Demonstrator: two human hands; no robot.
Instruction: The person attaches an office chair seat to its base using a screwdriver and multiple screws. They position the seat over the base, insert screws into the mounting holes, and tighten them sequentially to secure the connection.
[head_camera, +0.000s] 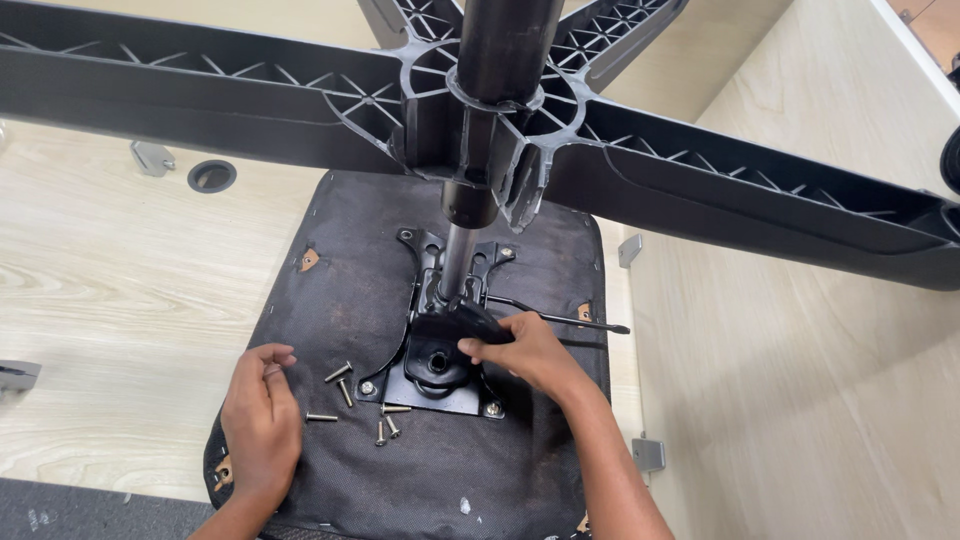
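An office chair lies upside down on a pale wooden table. Its black fabric seat underside (330, 290) faces up. A black metal mechanism plate (440, 385) is fixed on the seat, with the grey gas cylinder (458, 255) rising from it to the black star base (700, 180) above. My right hand (530, 352) grips a black handle on the mechanism, beside a thin black lever (580, 322). My left hand (262, 420) rests on the seat fabric, fingers loosely curled, holding nothing. Several loose screws (345, 385) lie between my left hand and the plate.
The wooden table (110, 300) has a round cable hole (211, 176) and a metal bracket (152, 157) at the far left. A vertical wooden panel (800, 380) with metal brackets (648, 453) stands at the right. The star base legs span the top of the view.
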